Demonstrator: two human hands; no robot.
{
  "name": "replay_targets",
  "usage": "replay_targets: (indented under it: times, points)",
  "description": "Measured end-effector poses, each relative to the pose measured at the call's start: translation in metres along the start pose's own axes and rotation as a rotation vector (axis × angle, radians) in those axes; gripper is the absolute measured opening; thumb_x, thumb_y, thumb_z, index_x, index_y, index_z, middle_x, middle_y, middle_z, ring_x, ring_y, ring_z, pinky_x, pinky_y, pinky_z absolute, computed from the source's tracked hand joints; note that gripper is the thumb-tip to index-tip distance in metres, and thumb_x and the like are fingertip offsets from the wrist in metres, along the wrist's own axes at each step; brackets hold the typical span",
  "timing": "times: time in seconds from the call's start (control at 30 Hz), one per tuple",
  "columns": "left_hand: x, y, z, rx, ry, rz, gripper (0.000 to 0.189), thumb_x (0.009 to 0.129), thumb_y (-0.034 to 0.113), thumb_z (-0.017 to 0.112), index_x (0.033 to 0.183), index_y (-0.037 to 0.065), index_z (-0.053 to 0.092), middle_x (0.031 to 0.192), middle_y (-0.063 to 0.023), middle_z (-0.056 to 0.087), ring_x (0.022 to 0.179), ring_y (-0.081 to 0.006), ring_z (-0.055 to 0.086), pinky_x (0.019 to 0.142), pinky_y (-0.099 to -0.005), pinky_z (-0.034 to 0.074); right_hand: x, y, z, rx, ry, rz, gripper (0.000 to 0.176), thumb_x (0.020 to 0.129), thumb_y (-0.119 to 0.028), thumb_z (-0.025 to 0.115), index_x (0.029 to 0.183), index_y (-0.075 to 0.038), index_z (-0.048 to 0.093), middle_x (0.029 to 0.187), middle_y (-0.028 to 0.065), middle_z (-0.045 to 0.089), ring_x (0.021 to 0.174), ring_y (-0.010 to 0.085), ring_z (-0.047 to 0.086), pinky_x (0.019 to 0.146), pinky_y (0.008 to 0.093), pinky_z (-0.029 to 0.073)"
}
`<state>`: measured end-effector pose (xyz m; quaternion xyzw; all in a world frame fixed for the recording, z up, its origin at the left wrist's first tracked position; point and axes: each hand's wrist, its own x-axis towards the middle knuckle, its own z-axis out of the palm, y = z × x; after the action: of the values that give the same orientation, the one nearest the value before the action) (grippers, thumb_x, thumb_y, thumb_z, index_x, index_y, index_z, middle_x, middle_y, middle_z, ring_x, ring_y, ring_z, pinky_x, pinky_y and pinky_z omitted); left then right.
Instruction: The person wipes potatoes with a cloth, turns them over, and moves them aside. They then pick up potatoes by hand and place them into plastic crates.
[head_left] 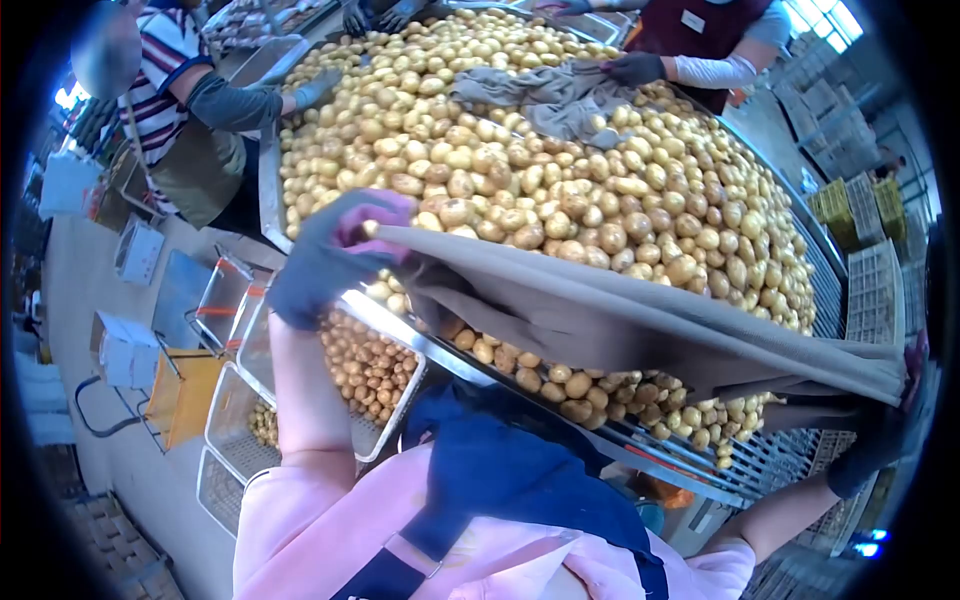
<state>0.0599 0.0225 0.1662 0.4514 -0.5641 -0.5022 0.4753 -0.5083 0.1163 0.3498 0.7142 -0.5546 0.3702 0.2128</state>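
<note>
A grey-brown cloth [600,310] is stretched across in front of me, above the near part of a large heap of potatoes [560,200]. My left hand [340,250], in a grey and purple glove, is closed on one corner of it. At the far right edge of the view my right hand [912,375], also gloved, grips the opposite end; part of this hand is dim and cut off. Below the cloth, potatoes rest on a slatted metal sorting table [720,475]. Another crumpled grey cloth [550,95] lies on the heap farther back.
A co-worker's dark-gloved hand [635,68] touches the far cloth. Another person's gloved hand [318,90] rests on the potatoes at the left, and more gloved hands [385,15] show at the back. Crates of potatoes [370,370] stand at my left; stacked crates [875,300] stand at right.
</note>
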Motion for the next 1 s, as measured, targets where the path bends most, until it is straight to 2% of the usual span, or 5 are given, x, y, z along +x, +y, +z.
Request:
replay_targets:
  times: [0.2, 0.6, 0.8, 0.9, 1.0]
  points:
    - [-0.019, -0.042, -0.003, 0.358, 0.136, -0.342, 0.033, 0.073, -0.012, 0.061, 0.102, 0.004, 0.058, 0.088, 0.0002, 0.061, 0.085, -0.0072, 0.057, 0.067, -0.0214, 0.048, -0.035, 0.025, -0.007, 0.107, -0.129, 0.069, 0.048, 0.093, -0.023, 0.041, 0.13, 0.008, 0.044, 0.135, 0.0218, 0.045, 0.121, 0.0316, 0.048, 0.101, 0.043, 0.038]
    - [0.04, 0.046, -0.03, 0.43, 0.822, 0.914, 0.04, 0.083, 0.013, 0.051, 0.119, -0.004, 0.05, 0.12, -0.0184, 0.056, 0.108, -0.0248, 0.056, 0.097, -0.0356, 0.043, -0.036, 0.013, 0.02, -0.038, 0.148, 0.121, 0.037, 0.093, -0.009, 0.046, 0.126, 0.006, 0.05, 0.125, 0.019, 0.055, 0.099, 0.0213, 0.058, 0.084, 0.0335, 0.048]
    - [0.171, -0.055, 0.023, 1.056, 0.514, 0.68, 0.041, 0.085, 0.007, 0.051, 0.126, 0.004, 0.05, 0.128, -0.0131, 0.05, 0.126, -0.0293, 0.041, 0.105, -0.0353, 0.034, 0.009, 0.076, 0.136, -0.468, -0.3, 0.361, 0.051, 0.079, -0.022, 0.065, 0.128, -0.018, 0.052, 0.109, 0.0135, 0.063, 0.091, 0.0284, 0.064, 0.08, 0.0347, 0.051]
    - [0.148, -0.119, 0.072, 0.859, 0.422, 0.198, 0.06, 0.09, 0.034, 0.056, 0.14, 0.009, 0.034, 0.15, -0.0241, 0.011, 0.135, -0.0391, 0.025, 0.109, -0.0372, 0.028, -0.04, 0.057, 0.222, -0.836, -0.453, 0.265, 0.077, 0.079, -0.055, 0.059, 0.143, -0.021, 0.032, 0.15, 0.0134, 0.024, 0.134, 0.0393, 0.026, 0.103, 0.0646, 0.016]
    - [0.085, -0.145, 0.09, 1.329, 0.193, -0.204, 0.076, 0.082, 0.038, 0.062, 0.144, 0.012, 0.028, 0.15, -0.0231, 0.013, 0.138, -0.0395, 0.016, 0.107, -0.0592, 0.009, -0.106, -0.006, 0.274, -0.564, -0.361, 0.072, 0.082, 0.077, -0.06, 0.058, 0.144, -0.021, 0.03, 0.15, 0.0133, 0.024, 0.138, 0.0428, 0.014, 0.105, 0.0653, 0.006]
